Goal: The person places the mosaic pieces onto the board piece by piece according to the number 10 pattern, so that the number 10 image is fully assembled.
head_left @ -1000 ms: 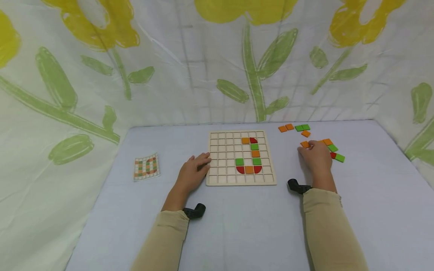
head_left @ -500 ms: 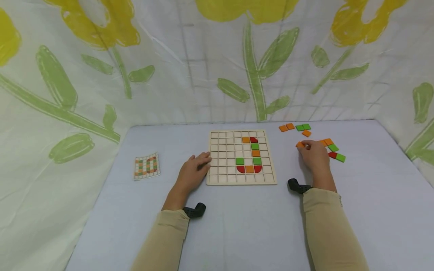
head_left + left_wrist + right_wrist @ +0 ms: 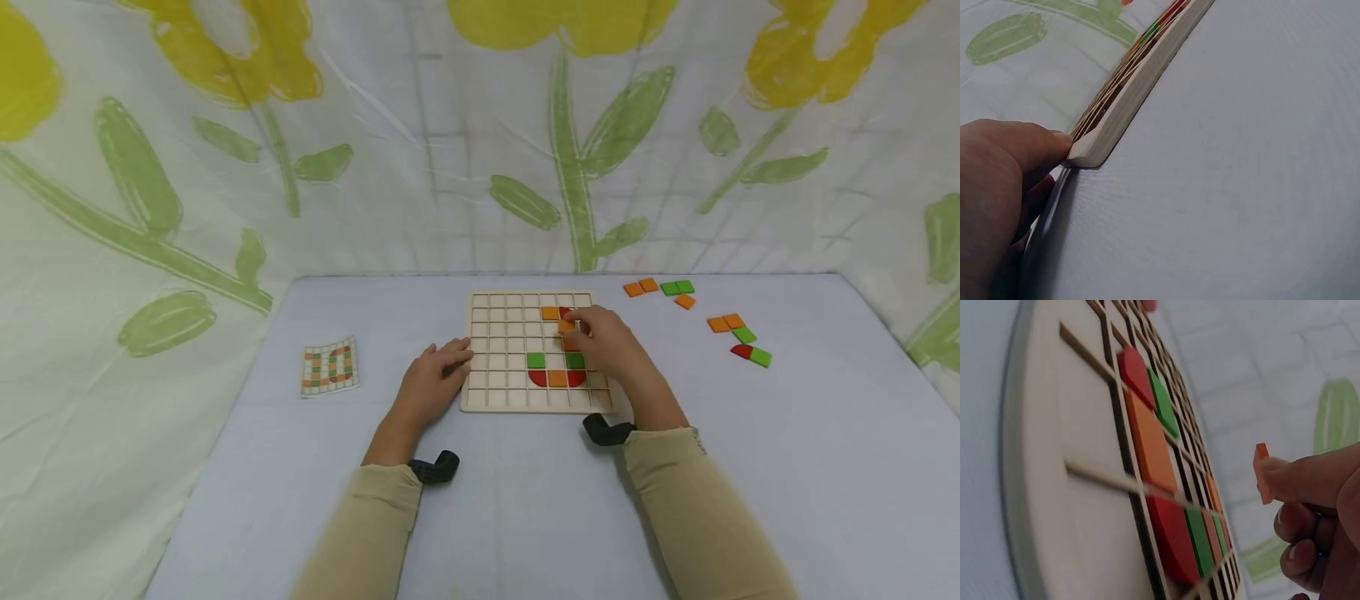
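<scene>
A wooden grid board (image 3: 495, 383) lies flat on the table, with red, green and orange tiles set in its cells in a hook-like shape. Above the board's right part, my right hand (image 3: 611, 342) pinches an orange square tile (image 3: 1262, 474) between thumb and fingers. The right wrist view shows this tile raised off the grid. Beneath the hand, part of the tile column is hidden in the head view. My left hand (image 3: 431, 383) rests at the board's left edge, its thumb (image 3: 1047, 145) touching the near corner and its other fingers relaxed.
A small printed card (image 3: 330, 367) with a coloured grid pattern lies at the left. Loose orange tiles (image 3: 633, 289), green tiles (image 3: 669, 288) and a red rounded tile (image 3: 742, 352) are scattered at the right. A painted flower cloth (image 3: 420, 192) hangs behind the table.
My right hand has picked an orange tile from the loose ones at the right and carried it left over the board. The left hand stays at the board's edge.
</scene>
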Demonstrator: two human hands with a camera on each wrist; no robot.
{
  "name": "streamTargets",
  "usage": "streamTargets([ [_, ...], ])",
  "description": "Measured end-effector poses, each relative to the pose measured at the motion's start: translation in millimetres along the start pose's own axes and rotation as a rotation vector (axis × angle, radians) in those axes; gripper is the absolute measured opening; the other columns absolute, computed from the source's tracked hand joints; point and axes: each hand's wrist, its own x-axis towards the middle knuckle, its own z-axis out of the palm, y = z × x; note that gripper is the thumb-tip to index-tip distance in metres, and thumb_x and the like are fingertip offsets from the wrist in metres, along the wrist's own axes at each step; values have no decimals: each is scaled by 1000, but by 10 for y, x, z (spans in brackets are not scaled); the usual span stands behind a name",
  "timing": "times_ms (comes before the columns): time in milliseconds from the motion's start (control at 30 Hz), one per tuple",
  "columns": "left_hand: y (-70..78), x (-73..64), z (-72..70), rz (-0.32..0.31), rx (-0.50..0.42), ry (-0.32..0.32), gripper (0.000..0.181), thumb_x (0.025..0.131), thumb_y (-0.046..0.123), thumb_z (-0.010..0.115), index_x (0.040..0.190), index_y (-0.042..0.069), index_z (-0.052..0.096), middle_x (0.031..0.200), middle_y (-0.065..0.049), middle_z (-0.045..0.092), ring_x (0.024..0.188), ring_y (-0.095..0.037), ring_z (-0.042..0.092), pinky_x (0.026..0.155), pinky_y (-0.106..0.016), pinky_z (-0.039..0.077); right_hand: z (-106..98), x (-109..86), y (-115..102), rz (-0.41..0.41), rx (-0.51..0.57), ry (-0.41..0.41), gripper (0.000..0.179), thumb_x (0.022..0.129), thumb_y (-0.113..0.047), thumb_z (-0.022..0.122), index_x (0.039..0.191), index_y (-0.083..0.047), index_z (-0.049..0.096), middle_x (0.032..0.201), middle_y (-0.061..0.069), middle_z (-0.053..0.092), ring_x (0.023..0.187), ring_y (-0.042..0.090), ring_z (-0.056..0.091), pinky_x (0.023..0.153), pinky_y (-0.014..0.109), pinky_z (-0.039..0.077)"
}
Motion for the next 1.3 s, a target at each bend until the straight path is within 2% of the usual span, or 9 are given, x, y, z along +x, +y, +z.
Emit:
streamTargets([
  [100, 7, 1, -1, 1, -3, -5, 33, 98, 23, 61, 129, 11, 66, 145, 6, 53, 139, -13, 45, 125, -36, 20, 111, 45, -182, -43, -34, -58, 36, 101, -22, 56, 133, -6, 60, 94, 9, 60, 84, 24, 51, 70, 35, 43],
  [233, 15, -2, 0, -3, -1, -8, 33, 98, 24, 61, 129, 12, 66, 145, 6, 52, 139, -12, 45, 125, -36, 20, 206, 97, -300, -41, -64, -83, 37, 100, -25, 58, 132, -9, 62, 92, 6, 62, 82, 22, 53, 72, 37, 44],
  [367, 25, -9, 6, -6, 4, 2, 32, 98, 23, 62, 128, 12, 67, 145, 7, 53, 138, -11, 46, 125, -35, 21, 255, 121, -305, -39, -81, -79, 37, 99, -26, 59, 132, -9, 63, 87, 4, 62, 80, 21, 53, 73, 37, 45],
  [600, 32, -8, 8, -11, 13, 8, 33, 97, 24, 63, 128, 13, 67, 145, 8, 53, 138, -10, 45, 125, -34, 20, 306, 158, -275, -66, -86, -83, 36, 99, -25, 60, 131, -8, 64, 79, 4, 59, 72, 19, 50, 59, 28, 42],
  [700, 22, -6, 4, -16, 16, 4, 33, 97, 25, 63, 128, 13, 67, 145, 9, 52, 138, -9, 44, 125, -33, 20, 321, 175, -271, -64, -88, -84, 37, 98, -25, 61, 131, -9, 64, 78, 3, 59, 73, 18, 51, 58, 27, 42],
  [833, 13, -2, -1, -4, 15, 6, 33, 98, 24, 62, 128, 12, 67, 145, 7, 53, 138, -11, 45, 125, -35, 21, 330, 183, -271, -48, -85, -75, 35, 97, -25, 62, 129, -10, 66, 84, 4, 63, 77, 18, 54, 61, 28, 45],
  [1033, 21, -7, -11, 9, 12, 9, 32, 97, 23, 63, 127, 12, 67, 144, 6, 54, 138, -12, 46, 125, -35, 22, 321, 177, -263, -7, -83, -59, 28, 98, -24, 61, 122, -12, 71, 104, 7, 69, 87, 22, 56, 70, 34, 49],
  [1300, 35, -13, -21, 0, 9, 5, 32, 97, 23, 63, 128, 12, 67, 145, 6, 53, 138, -12, 46, 125, -36, 21, 304, 170, -241, 17, -64, -57, 28, 98, -24, 61, 121, -12, 71, 113, 11, 68, 95, 26, 57, 81, 40, 51],
])
